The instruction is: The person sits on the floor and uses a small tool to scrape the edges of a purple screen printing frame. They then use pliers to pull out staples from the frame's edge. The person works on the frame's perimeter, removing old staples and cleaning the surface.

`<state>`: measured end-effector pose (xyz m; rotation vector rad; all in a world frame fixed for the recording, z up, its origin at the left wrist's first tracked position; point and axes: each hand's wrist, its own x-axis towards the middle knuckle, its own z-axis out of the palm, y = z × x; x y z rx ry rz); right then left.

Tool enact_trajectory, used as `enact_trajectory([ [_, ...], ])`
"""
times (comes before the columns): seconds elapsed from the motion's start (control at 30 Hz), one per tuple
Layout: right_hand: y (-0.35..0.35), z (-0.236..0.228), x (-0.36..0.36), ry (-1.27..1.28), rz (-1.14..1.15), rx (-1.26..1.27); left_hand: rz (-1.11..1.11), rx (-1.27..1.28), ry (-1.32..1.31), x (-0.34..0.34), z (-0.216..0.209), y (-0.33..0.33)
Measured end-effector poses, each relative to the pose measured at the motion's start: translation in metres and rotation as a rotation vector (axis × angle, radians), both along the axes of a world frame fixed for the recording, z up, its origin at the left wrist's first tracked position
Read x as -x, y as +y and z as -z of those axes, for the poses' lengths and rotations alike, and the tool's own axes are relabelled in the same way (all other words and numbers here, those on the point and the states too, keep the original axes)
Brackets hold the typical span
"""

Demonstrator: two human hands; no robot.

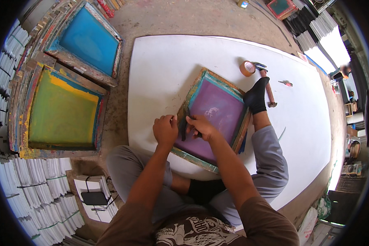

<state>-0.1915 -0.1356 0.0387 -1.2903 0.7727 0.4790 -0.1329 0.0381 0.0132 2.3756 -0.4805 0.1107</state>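
A screen-printing frame [217, 97] with purple mesh and a paint-stained wooden border lies tilted before me on a white sheet. My right hand [202, 126] is closed around a dark-handled tool [183, 130] that looks like pliers, over the frame's left border. At that same border my left hand [166, 129] has its fingers curled in, thumb and fingertips together. What they pinch, if anything, is hidden. My foot in a black sock [256, 96] rests against the frame's right corner.
On the white sheet [303, 135] lie a roll of brown tape [247, 68], a hammer [269, 91] and a small red-handled tool [287, 83]. Blue [88, 41] and yellow-green [61, 110] screen frames lean at the left, above stacks of white paper [41, 201]. A person [341, 74] is far right.
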Motion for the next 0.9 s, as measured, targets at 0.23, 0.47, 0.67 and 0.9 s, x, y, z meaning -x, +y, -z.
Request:
enact_trajectory([
  [0.23, 0.032, 0.029, 0.018, -0.061, 0.111, -0.027, 0.076, -0.108, 0.234, 0.027, -0.022, 0.013],
  [0.47, 0.034, 0.043, 0.009, -0.033, 0.233, -0.070, 0.106, -0.031, 0.311, 0.031, -0.010, 0.010],
  [0.67, 0.056, 0.055, -0.002, -0.080, 0.358, 0.186, 0.028, -0.073, 0.390, 0.026, -0.010, 0.005],
  [0.9, 0.062, 0.046, -0.012, -0.026, 0.507, -0.088, -0.048, 0.115, 0.328, 0.017, -0.008, 0.014],
])
